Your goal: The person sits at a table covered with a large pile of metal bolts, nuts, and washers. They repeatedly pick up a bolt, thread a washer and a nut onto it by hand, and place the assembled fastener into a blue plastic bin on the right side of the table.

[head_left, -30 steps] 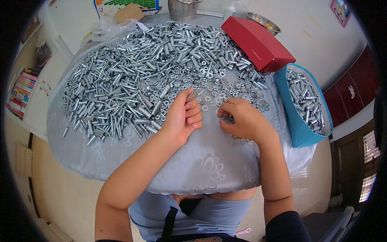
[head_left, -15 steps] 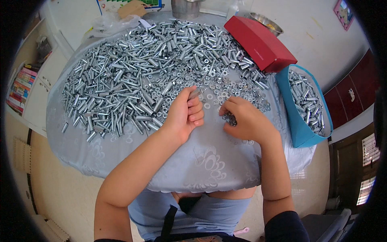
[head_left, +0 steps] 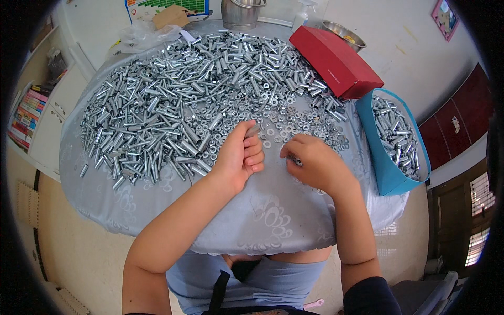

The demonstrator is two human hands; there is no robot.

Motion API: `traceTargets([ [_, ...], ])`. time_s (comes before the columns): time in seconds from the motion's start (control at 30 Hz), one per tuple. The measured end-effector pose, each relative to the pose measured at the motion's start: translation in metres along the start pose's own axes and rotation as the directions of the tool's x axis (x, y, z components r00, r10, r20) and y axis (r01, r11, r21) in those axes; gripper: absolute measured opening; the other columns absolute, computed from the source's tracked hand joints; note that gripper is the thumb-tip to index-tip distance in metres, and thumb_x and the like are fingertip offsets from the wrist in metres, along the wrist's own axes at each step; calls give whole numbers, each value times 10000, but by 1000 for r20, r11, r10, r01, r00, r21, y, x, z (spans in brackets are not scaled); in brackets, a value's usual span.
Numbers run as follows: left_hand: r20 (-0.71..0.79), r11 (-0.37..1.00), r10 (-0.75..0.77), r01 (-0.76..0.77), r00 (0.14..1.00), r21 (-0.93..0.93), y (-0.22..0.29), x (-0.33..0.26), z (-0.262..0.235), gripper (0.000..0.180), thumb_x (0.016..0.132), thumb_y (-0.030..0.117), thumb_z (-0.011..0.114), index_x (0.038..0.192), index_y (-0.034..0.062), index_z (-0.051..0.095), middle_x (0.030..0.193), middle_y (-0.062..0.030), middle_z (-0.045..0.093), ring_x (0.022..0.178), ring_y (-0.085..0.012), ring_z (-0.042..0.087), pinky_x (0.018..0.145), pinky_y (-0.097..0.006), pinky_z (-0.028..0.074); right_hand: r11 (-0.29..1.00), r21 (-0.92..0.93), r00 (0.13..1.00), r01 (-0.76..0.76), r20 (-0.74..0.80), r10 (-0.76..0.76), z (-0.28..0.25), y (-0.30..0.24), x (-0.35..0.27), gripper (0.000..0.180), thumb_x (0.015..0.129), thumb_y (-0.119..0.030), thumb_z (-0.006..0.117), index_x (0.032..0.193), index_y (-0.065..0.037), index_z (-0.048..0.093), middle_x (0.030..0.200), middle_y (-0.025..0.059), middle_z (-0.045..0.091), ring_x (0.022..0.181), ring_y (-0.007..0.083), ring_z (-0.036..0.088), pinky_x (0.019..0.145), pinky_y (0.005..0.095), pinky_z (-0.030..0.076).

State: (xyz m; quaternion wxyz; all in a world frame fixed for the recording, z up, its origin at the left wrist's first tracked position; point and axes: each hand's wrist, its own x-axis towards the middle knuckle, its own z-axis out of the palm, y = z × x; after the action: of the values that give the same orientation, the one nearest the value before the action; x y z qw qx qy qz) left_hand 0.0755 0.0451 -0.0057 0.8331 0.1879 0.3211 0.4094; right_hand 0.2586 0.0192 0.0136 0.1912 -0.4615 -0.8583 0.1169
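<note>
Grip, left hand [head_left: 236, 157]: fingers curled into a loose fist, thumb uppermost, with a grey metal cylinder [head_left: 253, 131] held between thumb and index finger. One end of the cylinder projects past the fingertips toward the far side; the rest is covered by the hand. Grip, right hand [head_left: 321, 161]: palm down, fingers bent, thumb and fingertips close together around small metal parts [head_left: 297, 161]. Whether these parts are gripped or merely lie beneath the fingers cannot be told. The two hands are apart, above the near edge of the spread hardware.

Just beyond and between the hands, flat washers [head_left: 267, 144] lie singly on the grey patterned tablecloth [head_left: 226, 226]. Further out, nuts and washers form a loose layer [head_left: 310, 123] that merges with the main heap of silvery metal tubes and bolts [head_left: 142, 118] — this covers the left and far portions of the table.

To the right, a blue fabric bin [head_left: 387, 176] contains more metal cylinders [head_left: 396, 134]. A red box [head_left: 336, 58] lies at the far right of the heap, with a metal bowl [head_left: 328, 26] behind it. At the far edge stand a metal bucket [head_left: 239, 17] and a spray bottle [head_left: 301, 18]; clear plastic wrapping [head_left: 147, 37] lies farther left.
</note>
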Motion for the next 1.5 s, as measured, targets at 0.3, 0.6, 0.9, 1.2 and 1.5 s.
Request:
traceTargets([
  [0.3,0,1000,2,-2,1000,-2,1,-1,-1,443,895,337,433,520,176,258,469,58,213,408,-88,239,412,-259,222,1000,-5,1000,4,7,-4,-5,2,-1,165,654,-125,638,779,-34,580,766,128,572,769,314,558,693,393,454],
  [0.6,12,1000,-9,9,1000,-1,0,0,-1,443,897,337,427,520,179,254,467,58,215,410,-88,238,416,-259,226,999,6,999,-33,-32,33,-5,4,-3,180,646,-105,622,806,-26,595,772,137,574,763,321,562,695,399,455],
  [0.9,-20,1000,-14,14,1000,-6,0,0,-2,443,887,348,441,518,184,258,465,63,209,411,-85,234,420,-256,219,979,197,985,54,148,-84,-4,2,0,202,659,35,536,843,-20,601,806,121,587,812,295,556,746,363,444],
  [1.2,-11,1000,-5,5,1000,-9,1,0,-2,442,894,345,430,519,183,263,468,63,215,410,-87,236,419,-257,220,974,221,981,51,172,-90,-4,0,0,220,663,2,543,870,-32,611,830,106,597,844,288,548,769,365,435],
  [1.5,-25,1000,-23,23,999,0,1,-1,-1,440,901,348,416,523,180,265,471,60,224,411,-88,235,420,-257,221,985,129,984,113,123,-129,-3,-5,-2,194,625,-69,610,819,-54,605,778,84,579,790,286,553,714,362,432],
])
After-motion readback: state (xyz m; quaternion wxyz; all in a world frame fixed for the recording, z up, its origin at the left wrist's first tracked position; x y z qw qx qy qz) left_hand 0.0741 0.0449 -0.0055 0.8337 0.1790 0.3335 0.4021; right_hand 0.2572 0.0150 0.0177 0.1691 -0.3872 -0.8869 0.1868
